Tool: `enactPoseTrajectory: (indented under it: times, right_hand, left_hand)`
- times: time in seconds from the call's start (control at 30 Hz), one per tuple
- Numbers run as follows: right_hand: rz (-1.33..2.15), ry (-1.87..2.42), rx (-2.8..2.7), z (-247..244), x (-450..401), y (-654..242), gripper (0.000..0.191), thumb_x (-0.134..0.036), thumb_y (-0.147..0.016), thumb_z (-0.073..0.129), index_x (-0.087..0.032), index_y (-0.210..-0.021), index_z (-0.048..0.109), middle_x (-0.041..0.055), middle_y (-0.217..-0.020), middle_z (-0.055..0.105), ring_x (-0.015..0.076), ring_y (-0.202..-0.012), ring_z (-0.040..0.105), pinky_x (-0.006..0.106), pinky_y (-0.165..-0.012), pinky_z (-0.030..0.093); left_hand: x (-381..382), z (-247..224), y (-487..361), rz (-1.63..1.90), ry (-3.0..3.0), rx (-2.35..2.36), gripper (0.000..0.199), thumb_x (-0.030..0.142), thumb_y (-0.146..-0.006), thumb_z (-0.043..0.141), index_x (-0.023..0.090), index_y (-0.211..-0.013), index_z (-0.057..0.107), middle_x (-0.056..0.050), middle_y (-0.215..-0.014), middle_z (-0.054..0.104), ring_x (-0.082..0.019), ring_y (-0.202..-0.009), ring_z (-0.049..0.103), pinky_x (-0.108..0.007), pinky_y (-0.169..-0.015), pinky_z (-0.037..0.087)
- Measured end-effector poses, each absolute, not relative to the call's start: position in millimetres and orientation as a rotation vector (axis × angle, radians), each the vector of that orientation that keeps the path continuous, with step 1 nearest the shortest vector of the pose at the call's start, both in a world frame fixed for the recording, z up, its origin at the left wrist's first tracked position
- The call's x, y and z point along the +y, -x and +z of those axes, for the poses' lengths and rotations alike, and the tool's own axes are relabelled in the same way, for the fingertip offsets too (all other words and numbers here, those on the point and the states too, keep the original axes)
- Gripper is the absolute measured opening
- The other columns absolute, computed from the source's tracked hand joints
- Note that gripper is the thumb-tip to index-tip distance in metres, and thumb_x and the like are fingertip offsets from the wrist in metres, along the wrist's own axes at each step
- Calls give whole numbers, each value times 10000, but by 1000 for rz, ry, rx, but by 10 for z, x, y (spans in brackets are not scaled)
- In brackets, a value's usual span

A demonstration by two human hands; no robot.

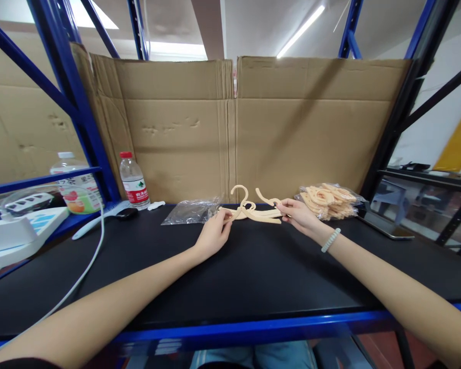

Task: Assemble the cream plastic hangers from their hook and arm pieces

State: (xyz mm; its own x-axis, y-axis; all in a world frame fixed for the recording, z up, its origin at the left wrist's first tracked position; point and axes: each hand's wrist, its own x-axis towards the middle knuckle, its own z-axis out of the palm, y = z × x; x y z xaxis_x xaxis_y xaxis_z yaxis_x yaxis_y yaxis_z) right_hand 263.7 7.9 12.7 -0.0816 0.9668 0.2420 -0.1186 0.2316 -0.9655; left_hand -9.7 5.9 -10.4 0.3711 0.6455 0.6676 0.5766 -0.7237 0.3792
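Note:
My left hand (214, 233) is closed on one arm of a cream plastic hanger (246, 209), whose hook stands up above the black tabletop. Between my two hands more cream hanger parts overlap, so I cannot tell exactly how many pieces there are. The fingers of my right hand (297, 215) pinch a second cream hanger (267, 198) at its right side, with its curved hook end pointing up and left. A clear plastic bag (190, 211) lies flat just left of and behind my left hand. Behind my right hand sits a clear bag of several cream hangers (326, 199).
At the back left stands a water bottle with a red cap (133, 182), near a black-and-white handled object (107, 218). A white cable (94, 256) runs over the left side by a power strip (30, 236). Cardboard panels (176, 128) wall the back; a dark flat object (386, 228) lies right.

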Motion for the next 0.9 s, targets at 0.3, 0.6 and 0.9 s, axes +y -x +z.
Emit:
enactPoseTrajectory:
  times: [0.3,0.6,0.9]
  right_hand:
    - [1314,896,-1247,269,83,-2783,304,-207,-560,841,-158,-679,565,30,-776,633,147,-801,638,257,-785,510]
    - [1210,930,-1473,275,123,-2884,309,-274,-592,815,-153,-687,547,-31,-649,559,67,-584,492,198,-528,386]
    - [1445,1056,-1436,296,91,-2922,162,-234,-722,745,-129,-742,622,17,-755,610,87,-694,573,208,-692,501]
  left_hand:
    - [63,-88,93,1262,-2645,1127,126,131,-851,440,196,-937,505,-46,-921,606,-202,-827,581,-343,-752,462]
    - [65,-78,103,1258,-2595,1150,114,136,-838,453,197,-911,516,-27,-883,600,-186,-797,565,-316,-732,437]
    - [68,-72,85,1284,-2566,1138,121,142,-840,455,193,-929,518,-39,-917,609,-193,-834,578,-323,-763,442]
